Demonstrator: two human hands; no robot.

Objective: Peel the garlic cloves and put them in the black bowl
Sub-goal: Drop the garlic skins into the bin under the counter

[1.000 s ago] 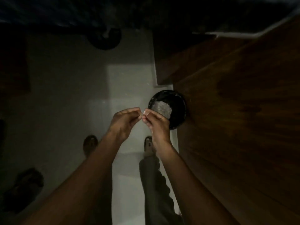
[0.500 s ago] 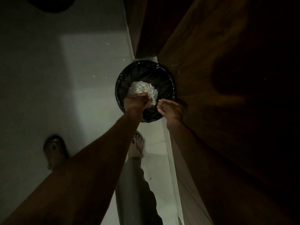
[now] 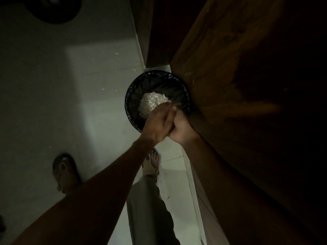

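The left hand and right hand are pressed together, blurred, grip not discernible, above the lined bin of pale peels; no clove is seen, so one could be dropped in unnoticed

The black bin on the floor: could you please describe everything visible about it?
The black bin is round, lined with a glossy black plastic bag crinkled over its rim. It stands upright on the pale floor, against the wooden cabinet. A whitish heap of papery peelings lies inside. Both hands hover over its near edge, hiding that part.
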